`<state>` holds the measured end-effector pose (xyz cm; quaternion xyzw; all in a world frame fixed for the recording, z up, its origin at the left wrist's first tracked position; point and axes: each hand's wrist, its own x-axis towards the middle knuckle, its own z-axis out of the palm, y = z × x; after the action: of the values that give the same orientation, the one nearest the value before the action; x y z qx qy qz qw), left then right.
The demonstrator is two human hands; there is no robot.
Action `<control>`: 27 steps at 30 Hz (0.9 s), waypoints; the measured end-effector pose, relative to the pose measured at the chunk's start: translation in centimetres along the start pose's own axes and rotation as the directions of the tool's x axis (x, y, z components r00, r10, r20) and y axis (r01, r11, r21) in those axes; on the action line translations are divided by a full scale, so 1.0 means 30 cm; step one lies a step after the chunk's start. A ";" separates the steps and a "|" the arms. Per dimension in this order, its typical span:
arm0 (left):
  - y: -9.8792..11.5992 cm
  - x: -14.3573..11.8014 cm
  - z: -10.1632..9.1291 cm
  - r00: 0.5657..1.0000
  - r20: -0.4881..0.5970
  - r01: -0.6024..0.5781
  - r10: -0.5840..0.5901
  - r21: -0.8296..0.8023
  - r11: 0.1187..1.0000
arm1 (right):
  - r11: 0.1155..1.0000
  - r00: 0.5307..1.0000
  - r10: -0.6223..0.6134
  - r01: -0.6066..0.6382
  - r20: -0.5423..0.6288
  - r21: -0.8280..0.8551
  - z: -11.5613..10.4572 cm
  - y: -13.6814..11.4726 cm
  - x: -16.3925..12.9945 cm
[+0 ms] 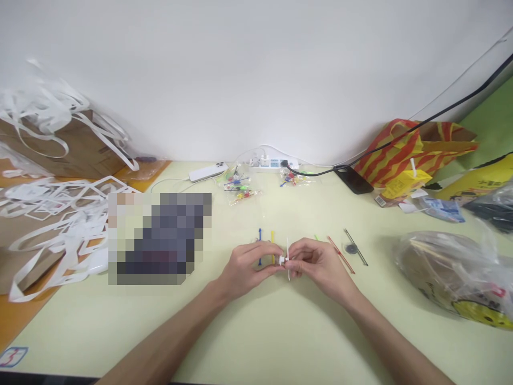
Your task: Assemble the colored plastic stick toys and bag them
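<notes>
Over the middle of the table my left hand pinches a small white plastic piece between thumb and fingers. Touching or very near that piece is a thin white plastic strip, held upright by the bent fingers of my right hand. Fingers partly hide where the two white parts meet. Behind my left hand lie a blue stick with arrow-like ends and a yellow stick, both partly covered. To the right of my right hand are a red stick, a black stick and a dark round piece.
Small bags of coloured parts lie near a power strip by the wall. A blurred-out dark object is at left, beside white straps. At right are a phone, a yellow drink carton and a plastic-wrapped bundle.
</notes>
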<state>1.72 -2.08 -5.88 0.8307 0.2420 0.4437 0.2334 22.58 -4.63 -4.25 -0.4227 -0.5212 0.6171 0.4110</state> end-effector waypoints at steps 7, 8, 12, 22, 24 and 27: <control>-0.006 -0.007 -0.001 1.000 0.000 0.007 -0.007 -0.018 1.000 | 0.998 0.998 0.025 -0.028 0.062 0.051 -0.002 0.017 0.005; -0.006 -0.008 -0.002 1.000 0.002 0.011 -0.011 -0.027 1.000 | 0.997 0.996 0.033 -0.038 0.078 0.067 -0.004 0.019 0.005; 0.002 -0.007 -0.004 1.000 0.018 0.005 -0.004 -0.082 0.997 | 0.988 0.988 0.064 -0.083 0.142 0.130 -0.009 0.021 0.004; 0.044 -0.005 0.015 0.997 -0.048 -0.060 0.052 -0.181 0.982 | 0.925 0.944 0.172 -0.253 0.281 0.283 -0.004 0.037 -0.002; 0.053 -0.007 0.018 0.996 -0.047 -0.079 0.071 -0.193 0.978 | 0.915 0.933 0.179 -0.274 0.312 0.294 -0.001 0.045 -0.004; 0.061 -0.008 0.022 0.997 -0.047 -0.075 0.067 -0.202 0.977 | 0.909 0.924 0.173 -0.283 0.340 0.305 -0.001 0.047 -0.007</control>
<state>2.52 -3.76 -5.25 0.8017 0.1700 0.4907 0.2961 22.56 -4.97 -5.62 -0.3014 -0.4071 0.8014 0.3180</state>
